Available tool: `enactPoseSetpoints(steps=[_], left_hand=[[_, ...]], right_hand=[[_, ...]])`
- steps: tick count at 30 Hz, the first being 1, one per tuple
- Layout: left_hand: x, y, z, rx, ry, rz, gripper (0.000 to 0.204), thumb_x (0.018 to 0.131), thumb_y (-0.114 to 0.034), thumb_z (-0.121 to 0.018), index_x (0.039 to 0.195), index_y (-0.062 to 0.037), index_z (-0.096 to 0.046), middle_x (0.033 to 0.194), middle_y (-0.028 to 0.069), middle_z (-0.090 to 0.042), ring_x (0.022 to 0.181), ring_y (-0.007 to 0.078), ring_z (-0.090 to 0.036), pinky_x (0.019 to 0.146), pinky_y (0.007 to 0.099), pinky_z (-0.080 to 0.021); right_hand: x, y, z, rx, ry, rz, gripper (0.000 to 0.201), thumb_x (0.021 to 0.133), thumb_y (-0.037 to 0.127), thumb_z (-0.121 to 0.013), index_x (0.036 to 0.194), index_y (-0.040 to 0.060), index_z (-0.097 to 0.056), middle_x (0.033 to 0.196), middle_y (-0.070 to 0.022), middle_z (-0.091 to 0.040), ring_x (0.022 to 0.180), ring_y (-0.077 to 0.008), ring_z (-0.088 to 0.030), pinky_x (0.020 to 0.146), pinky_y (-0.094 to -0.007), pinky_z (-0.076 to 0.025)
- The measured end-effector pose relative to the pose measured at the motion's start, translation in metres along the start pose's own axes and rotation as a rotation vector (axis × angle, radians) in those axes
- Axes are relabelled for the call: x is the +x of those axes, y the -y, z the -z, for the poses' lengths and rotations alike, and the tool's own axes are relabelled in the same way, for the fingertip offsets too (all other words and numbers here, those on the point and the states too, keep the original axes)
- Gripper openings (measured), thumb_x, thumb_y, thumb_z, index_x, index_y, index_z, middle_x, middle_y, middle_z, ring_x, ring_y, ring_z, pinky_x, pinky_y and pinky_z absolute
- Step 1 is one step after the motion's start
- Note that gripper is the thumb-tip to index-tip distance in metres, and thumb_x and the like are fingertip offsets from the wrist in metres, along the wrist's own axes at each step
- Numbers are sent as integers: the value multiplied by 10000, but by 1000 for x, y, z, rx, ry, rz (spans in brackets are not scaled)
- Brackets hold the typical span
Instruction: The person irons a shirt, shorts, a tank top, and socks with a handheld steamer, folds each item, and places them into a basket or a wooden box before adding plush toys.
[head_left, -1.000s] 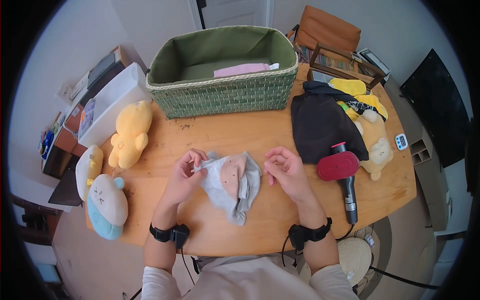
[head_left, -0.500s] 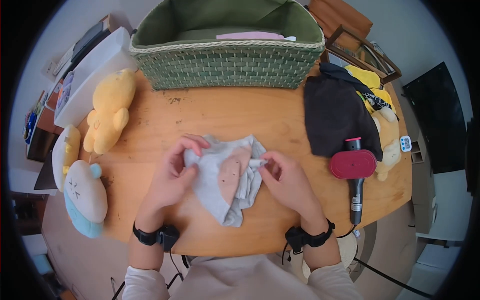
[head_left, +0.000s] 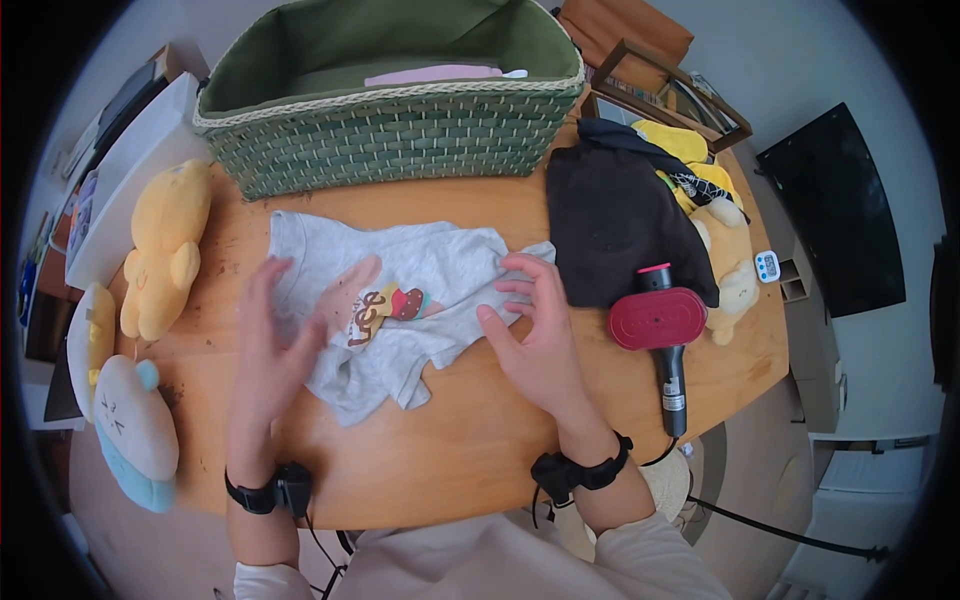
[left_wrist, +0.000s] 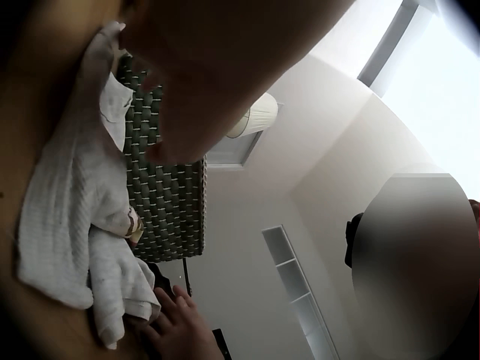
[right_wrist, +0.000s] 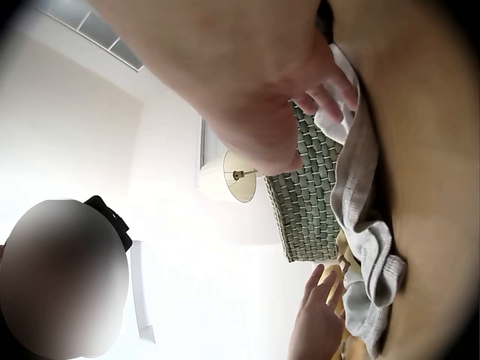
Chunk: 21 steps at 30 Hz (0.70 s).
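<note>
A light grey garment with a pink patch and a colourful print lies spread and wrinkled on the wooden table. Over its left edge is my left hand, blurred, its fingers apart and not gripping. My right hand is at the garment's right end, thumb and fingers spread and loosely bent; whether the fingertips touch the cloth I cannot tell. The left wrist view shows the rumpled cloth low beside the hand. In the right wrist view, fingers hover by the cloth.
A green woven basket holding a pink item stands at the back. Plush toys sit on the left beside a white bin. To the right are a black cloth, a red-headed handheld device, another plush and a small timer.
The grey garment, bunched up before, is now opened out wider, its print showing. My right hand has let go of the cloth edge it pinched. Both hands have moved apart, and the head view has shifted.
</note>
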<state>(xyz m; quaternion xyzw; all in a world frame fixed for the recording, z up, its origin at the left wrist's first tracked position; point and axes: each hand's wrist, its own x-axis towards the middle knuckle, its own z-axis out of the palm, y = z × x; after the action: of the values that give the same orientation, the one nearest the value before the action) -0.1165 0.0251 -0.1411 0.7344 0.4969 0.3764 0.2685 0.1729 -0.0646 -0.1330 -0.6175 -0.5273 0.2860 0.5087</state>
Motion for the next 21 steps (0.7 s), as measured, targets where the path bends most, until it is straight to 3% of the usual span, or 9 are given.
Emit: enactPoseSetpoints(steps=[2, 4, 9, 11, 12, 14, 17, 20, 21], left_hand=[[-10, -6, -7, 489, 197, -85, 591, 838, -141, -728, 1381, -104, -498, 1470, 181, -465, 1401, 355, -412, 1149, 492, -301], [-9, -13, -4, 496, 210, -75, 577, 827, -156, -748, 1354, -101, -518, 1452, 179, -478, 1374, 370, -427, 1132, 491, -316], [-3, -23, 2, 488, 238, -114, 454, 799, -167, -786, 1208, -86, -606, 1338, 150, -558, 1272, 359, -500, 1046, 457, -399], [-1, -24, 0, 362, 292, -58, 354, 786, -143, -795, 1094, -64, -640, 1137, 130, -622, 1056, 309, -610, 893, 397, -493], [0, -28, 0, 359, 290, -59, 354, 786, -143, -795, 1094, -64, -640, 1137, 130, -622, 1056, 309, -610, 893, 397, -493], [2, -40, 2, 175, 425, 127, 299, 787, -116, -793, 1038, -46, -646, 951, 113, -628, 826, 258, -631, 733, 352, -524], [0, -39, 2, 143, 393, 65, 293, 787, -111, -794, 1028, -37, -645, 877, 101, -623, 738, 228, -616, 690, 344, -525], [2, -37, 2, 142, 404, 68, 292, 786, -111, -797, 1024, -36, -645, 873, 98, -628, 758, 232, -624, 705, 348, -527], [1, -37, 1, 142, 405, 67, 292, 786, -111, -797, 1024, -36, -645, 873, 98, -628, 758, 232, -624, 705, 348, -527]], right_hand=[[0, 0, 0, -95, 18, 16, 472, 863, 115, -737, 1273, 19, -523, 1290, -165, -522, 1183, -313, -578, 970, -403, -475], [0, -8, 2, -284, 79, 121, 429, 844, 134, -756, 1212, 18, -570, 1242, -186, -548, 1143, -359, -582, 976, -417, -466], [1, -9, 3, -349, 165, 75, 400, 832, 172, -766, 1170, 32, -604, 1174, -146, -587, 1113, -366, -581, 952, -438, -454], [0, -8, 6, -378, 206, 67, 403, 826, 186, -772, 1165, 40, -611, 1149, -123, -600, 1109, -350, -585, 937, -438, -450], [0, -5, 6, -402, 227, 111, 413, 801, 180, -796, 1150, 42, -621, 1103, -110, -604, 1054, -320, -592, 897, -415, -461], [0, 0, 4, -413, 258, 162, 424, 777, 173, -820, 1134, 44, -630, 1057, -97, -607, 999, -290, -599, 856, -391, -473], [-2, 5, 6, -434, 346, 253, 413, 758, 183, -830, 1108, 62, -648, 1026, -76, -611, 993, -279, -607, 859, -386, -463], [-4, 1, 8, -478, 398, 245, 347, 773, 164, -814, 1071, 70, -662, 1015, -61, -614, 1005, -275, -600, 894, -395, -445], [-4, -5, 8, -492, 388, 297, 308, 790, 133, -798, 1060, 69, -663, 1026, -68, -605, 959, -256, -618, 850, -377, -463]])
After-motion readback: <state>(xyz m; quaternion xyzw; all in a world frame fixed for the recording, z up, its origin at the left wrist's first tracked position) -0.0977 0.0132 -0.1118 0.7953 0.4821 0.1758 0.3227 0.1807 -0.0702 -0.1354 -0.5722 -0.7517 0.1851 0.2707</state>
